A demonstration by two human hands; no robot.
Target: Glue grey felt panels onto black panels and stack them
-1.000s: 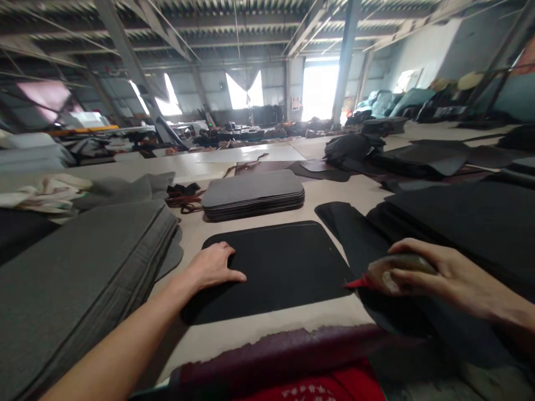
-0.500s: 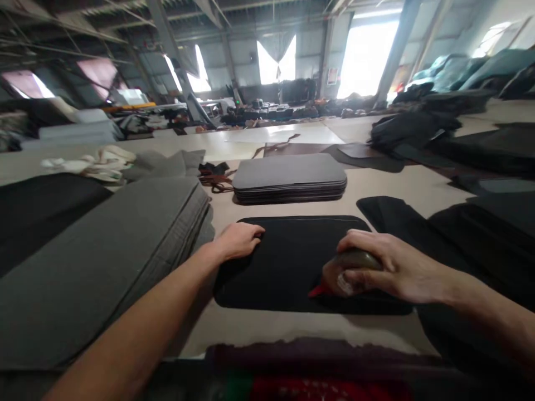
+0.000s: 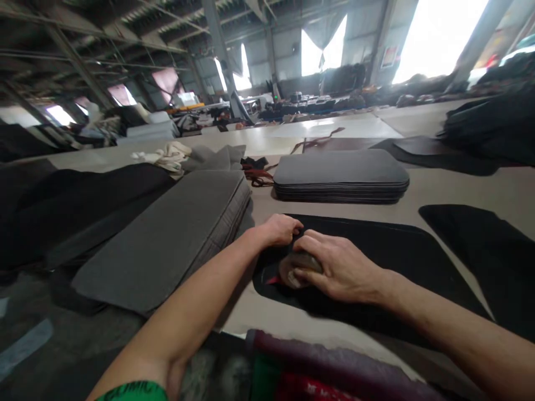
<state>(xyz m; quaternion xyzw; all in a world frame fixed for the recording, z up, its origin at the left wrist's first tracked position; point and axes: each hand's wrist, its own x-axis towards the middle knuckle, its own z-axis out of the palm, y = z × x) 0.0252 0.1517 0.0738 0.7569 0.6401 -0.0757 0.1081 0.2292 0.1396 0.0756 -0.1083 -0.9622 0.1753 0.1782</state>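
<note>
A black panel [image 3: 368, 236] with rounded corners lies flat on the pale table. At its upper left corner my left hand [image 3: 281, 229] rests with curled fingers closed on the edge; the fingertips are partly hidden. My right hand [image 3: 338, 264] grips a rounded, brownish tool [image 3: 291, 271] with a red tip, held down on the panel's left part. Its exact kind does not show. The two hands are close together. Just behind the panel sits a neat stack of grey rounded panels [image 3: 340, 167].
To the left, a thick pile of large grey pieces [image 3: 175, 234] reaches past the table's edge. Black material [image 3: 480, 239] lies on the right. Brown strips [image 3: 259, 177] and a crumpled cream cloth [image 3: 169, 157] are farther back. A dark heap [image 3: 493, 125] stands at the back right.
My right hand has slid the tool leftward across the black panel, toward my left hand. The left hand stays at the panel's corner. The view has turned to the left.
</note>
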